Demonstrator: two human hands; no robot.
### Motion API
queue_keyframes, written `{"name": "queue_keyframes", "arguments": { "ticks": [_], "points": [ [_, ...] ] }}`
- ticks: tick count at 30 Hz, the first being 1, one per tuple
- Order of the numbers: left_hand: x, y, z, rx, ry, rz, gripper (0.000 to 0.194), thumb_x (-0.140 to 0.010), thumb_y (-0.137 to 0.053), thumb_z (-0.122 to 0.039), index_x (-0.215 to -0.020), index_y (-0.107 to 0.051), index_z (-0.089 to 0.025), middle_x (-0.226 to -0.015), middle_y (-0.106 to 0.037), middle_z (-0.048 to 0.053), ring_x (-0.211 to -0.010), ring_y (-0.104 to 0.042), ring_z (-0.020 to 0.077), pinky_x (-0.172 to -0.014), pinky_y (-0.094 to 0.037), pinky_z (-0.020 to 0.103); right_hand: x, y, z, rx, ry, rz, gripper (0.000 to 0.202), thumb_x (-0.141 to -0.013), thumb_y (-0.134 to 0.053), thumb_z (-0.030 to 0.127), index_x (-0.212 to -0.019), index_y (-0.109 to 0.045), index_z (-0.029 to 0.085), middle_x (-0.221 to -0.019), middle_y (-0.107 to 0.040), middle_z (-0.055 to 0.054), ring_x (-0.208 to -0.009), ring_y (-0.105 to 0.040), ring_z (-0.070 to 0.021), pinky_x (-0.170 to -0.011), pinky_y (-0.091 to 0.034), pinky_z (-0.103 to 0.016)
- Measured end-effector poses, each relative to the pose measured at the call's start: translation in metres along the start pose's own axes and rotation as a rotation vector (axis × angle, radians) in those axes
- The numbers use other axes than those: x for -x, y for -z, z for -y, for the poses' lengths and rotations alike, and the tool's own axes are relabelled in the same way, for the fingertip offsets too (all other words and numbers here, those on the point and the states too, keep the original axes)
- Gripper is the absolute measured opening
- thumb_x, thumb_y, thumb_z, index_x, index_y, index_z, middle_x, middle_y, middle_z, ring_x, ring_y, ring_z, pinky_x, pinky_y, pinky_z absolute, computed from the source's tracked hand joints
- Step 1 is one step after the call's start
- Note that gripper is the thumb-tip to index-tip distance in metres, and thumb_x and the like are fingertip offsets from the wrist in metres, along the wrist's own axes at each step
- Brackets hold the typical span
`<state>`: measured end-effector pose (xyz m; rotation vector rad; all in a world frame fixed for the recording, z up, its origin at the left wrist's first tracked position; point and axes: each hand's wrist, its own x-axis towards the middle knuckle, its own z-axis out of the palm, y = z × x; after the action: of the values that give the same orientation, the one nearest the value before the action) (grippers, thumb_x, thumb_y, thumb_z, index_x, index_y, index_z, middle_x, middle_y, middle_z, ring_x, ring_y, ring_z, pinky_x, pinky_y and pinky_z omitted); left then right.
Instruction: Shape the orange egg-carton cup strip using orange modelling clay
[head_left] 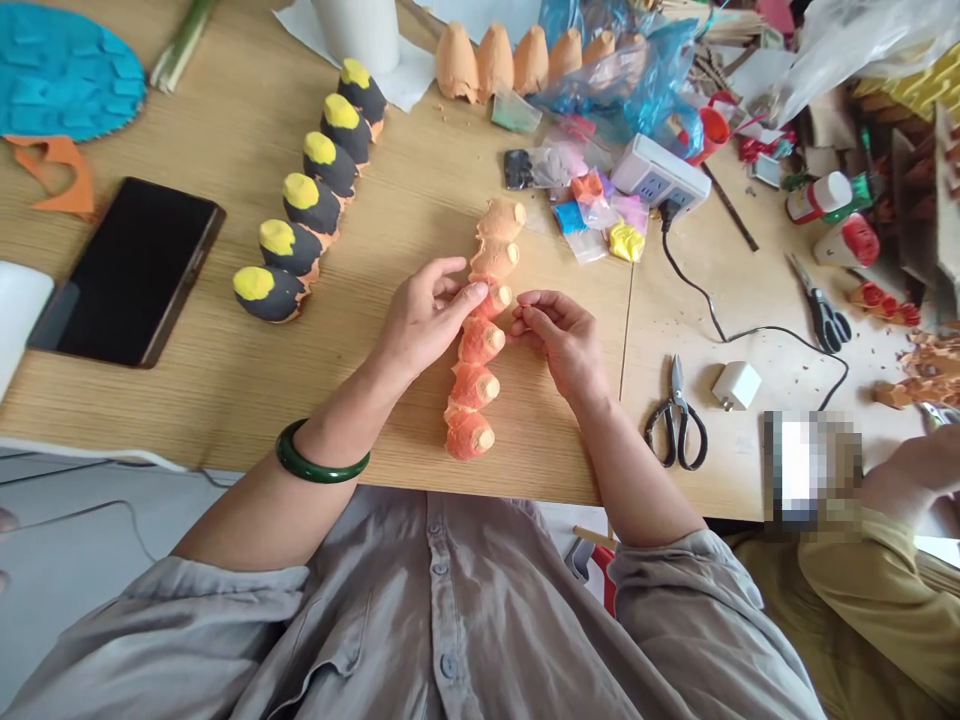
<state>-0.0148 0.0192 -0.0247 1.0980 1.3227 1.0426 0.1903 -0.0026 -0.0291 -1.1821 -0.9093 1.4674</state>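
Note:
A strip of egg-carton cups [478, 345] lies in front of me, running away from the table's front edge. Its nearer cups carry a reddish-orange covering, the far ones are plain peach, and each has a pale round tip. My left hand [427, 315] grips the strip near its middle, thumb on top beside one tip. Just right of that same cup, my right hand [559, 335] is closed in a pinch; a tiny bit of orange shows at the fingertips, too small to name. To the left stands another carton strip [300, 205], covered black with yellow tips.
Small bags of coloured clay [592, 215] lie beyond my right hand, near a power strip [660, 172]. Scissors [677, 415] and a white charger [736, 385] lie at right. A phone [127, 270] lies left. A plain carton strip [495, 62] stands behind. A co-worker's arm [900, 485] is at right.

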Motion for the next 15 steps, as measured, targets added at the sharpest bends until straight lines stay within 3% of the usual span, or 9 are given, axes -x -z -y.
{"name": "queue_keyframes", "arguments": {
  "ticks": [7,12,15],
  "points": [
    [-0.0023,0.0043,0.0010,-0.057,-0.030,0.026,0.042,-0.093,-0.087,-0.035,-0.130,-0.083,-0.016,-0.106,-0.084,0.007,-0.101,-0.080,0.0261,-0.095,-0.061,0.036,0.0012,-0.0025,0.0008,-0.003,0.016,-0.013,0.054,-0.076,-0.110,0.065,-0.097,-0.083,0.023,-0.084,-0.072,0.003,-0.071,-0.067,-0.0126,-0.073,-0.071,-0.031],
    [-0.0003,0.0021,-0.0021,0.025,0.054,0.003,0.063,-0.088,-0.088,-0.034,-0.147,-0.074,-0.015,-0.095,-0.080,0.002,-0.097,-0.077,0.0249,-0.096,-0.059,0.037,0.0025,-0.0037,0.0016,0.010,0.019,-0.023,0.048,-0.079,-0.109,0.057,-0.101,-0.080,0.025,-0.087,-0.074,0.003,-0.074,-0.068,-0.0140,-0.078,-0.072,-0.034],
    [0.0001,-0.0001,-0.0028,0.081,0.099,-0.007,0.064,-0.086,-0.090,-0.034,-0.145,-0.073,-0.016,-0.094,-0.079,0.001,-0.100,-0.077,0.0254,-0.099,-0.059,0.038,0.0034,-0.0044,0.0014,0.038,0.034,-0.015,0.043,-0.081,-0.107,0.052,-0.099,-0.079,0.025,-0.090,-0.076,0.001,-0.077,-0.070,-0.0146,-0.081,-0.071,-0.034]
  ]
}}
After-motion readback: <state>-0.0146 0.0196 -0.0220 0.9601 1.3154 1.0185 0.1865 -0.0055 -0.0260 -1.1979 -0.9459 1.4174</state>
